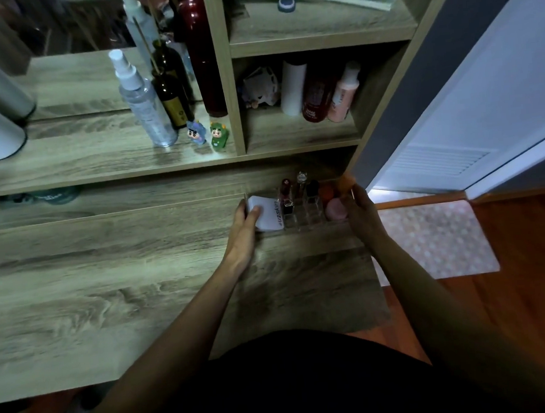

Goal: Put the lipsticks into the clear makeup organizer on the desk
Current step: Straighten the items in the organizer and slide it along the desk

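The clear makeup organizer [311, 218] stands on the wooden desk [107, 284] near its right edge, under the shelf. Three lipsticks stand upright in its slots: a dark red one [286, 193], a clear-capped one [301, 184] and a black one [312, 191]. A white tube [266, 211] marked "u2skin" lies at the organizer's left end. My left hand [244, 223] grips that end, thumb on the white tube. My right hand [361, 210] grips the organizer's right end, beside pink [336, 210] and orange sponges [327, 191].
A shelf above carries a spray bottle [144, 102], a dark reed bottle [169, 97], a red bottle [203, 48] and two small figurines [208, 136]. A cubby holds several bottles [317, 92]. An open white door [473, 119] and a pink mat [436, 239] lie to the right.
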